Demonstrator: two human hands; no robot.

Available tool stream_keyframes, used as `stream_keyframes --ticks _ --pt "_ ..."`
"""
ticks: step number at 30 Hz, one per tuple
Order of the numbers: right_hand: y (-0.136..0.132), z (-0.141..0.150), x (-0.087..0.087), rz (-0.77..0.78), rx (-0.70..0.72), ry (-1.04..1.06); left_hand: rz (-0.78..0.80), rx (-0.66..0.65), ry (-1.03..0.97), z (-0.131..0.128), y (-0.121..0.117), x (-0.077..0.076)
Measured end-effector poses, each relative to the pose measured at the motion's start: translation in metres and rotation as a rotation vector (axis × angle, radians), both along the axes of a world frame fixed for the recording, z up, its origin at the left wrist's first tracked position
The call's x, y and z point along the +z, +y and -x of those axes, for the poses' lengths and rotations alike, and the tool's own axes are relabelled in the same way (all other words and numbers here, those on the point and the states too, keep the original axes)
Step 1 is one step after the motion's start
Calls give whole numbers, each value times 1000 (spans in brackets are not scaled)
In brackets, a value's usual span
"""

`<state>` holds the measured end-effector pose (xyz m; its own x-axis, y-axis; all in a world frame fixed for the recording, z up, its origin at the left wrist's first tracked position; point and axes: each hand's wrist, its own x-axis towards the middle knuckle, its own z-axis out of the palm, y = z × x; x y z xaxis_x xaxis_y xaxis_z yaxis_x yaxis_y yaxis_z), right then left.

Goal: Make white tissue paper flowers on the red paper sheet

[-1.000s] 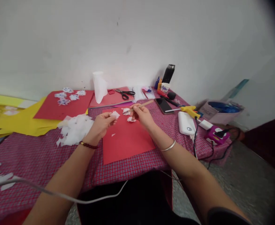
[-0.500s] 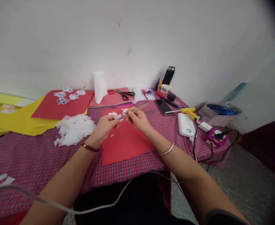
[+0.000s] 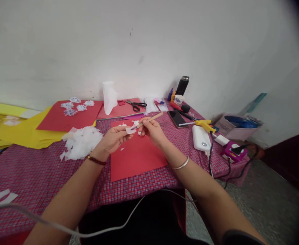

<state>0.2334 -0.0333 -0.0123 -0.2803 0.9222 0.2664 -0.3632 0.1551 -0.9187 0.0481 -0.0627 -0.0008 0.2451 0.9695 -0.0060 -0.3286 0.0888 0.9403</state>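
Note:
My left hand (image 3: 116, 137) pinches a small white piece of paper (image 3: 130, 130) above a red sheet (image 3: 136, 160). In my right hand (image 3: 151, 131) is a flat wooden craft stick (image 3: 156, 116), held like a pen. Its lower tip, dark with what looks like blue or purple colour, touches the white piece. Partly hidden behind my hands, white cut pieces (image 3: 136, 123) lie at the sheet's upper edge. A small white scrap (image 3: 122, 149) rests on the red sheet below my left hand. To the left, a heap of white paper pieces (image 3: 82, 143) sits on the checked cloth.
Several white-and-blue flowers (image 3: 69, 112) lie on another red sheet (image 3: 57, 122). Scissors (image 3: 136, 105) and a white roll (image 3: 108, 97) stand behind. At right are a phone (image 3: 177, 119), power bank (image 3: 201, 137), yellow glue gun (image 3: 205, 125), purple socket block (image 3: 234, 150) and cords.
The white piece now lies flatter and more openly between my hands, with the stick's tip on its face. My left fingers have opened out slightly along it.

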Motion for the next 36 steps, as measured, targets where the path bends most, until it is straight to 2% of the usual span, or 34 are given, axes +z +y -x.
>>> stream_keyframes --ticks 7,11,14,16,19,21,22,23,24,27,29,33,36 --pt "-8 4 5 60 42 73 -31 150 -106 -10 2 -5" --pt "-9 4 8 76 62 34 -42 221 -159 -12 4 -5" --pt "-8 4 8 61 16 -10 -111 258 -114 -13 2 -3" --pt "-7 5 7 53 -35 -20 -241 305 14 -15 -2 -2" --pt "-9 6 8 85 -88 32 -577 367 349 -17 -12 -1" --pt "-11 5 10 127 -71 80 -787 371 520 -19 -17 -1" --pt "-12 4 12 149 -47 96 -840 369 554 -20 -18 -2" --pt "-13 3 14 170 -15 107 -837 370 548 -20 -19 -2" --pt "-14 2 15 187 18 113 -767 370 497 -21 -18 -3" --pt "-13 -1 17 164 63 100 -401 345 241 -20 -14 -2" --pt "-10 -1 14 94 4 38 -265 311 136 -19 -11 0" --pt "-6 4 7 19 -140 -28 -239 280 112 -20 -11 3" --pt "-8 8 6 33 -152 14 -252 275 126 -24 -15 2"
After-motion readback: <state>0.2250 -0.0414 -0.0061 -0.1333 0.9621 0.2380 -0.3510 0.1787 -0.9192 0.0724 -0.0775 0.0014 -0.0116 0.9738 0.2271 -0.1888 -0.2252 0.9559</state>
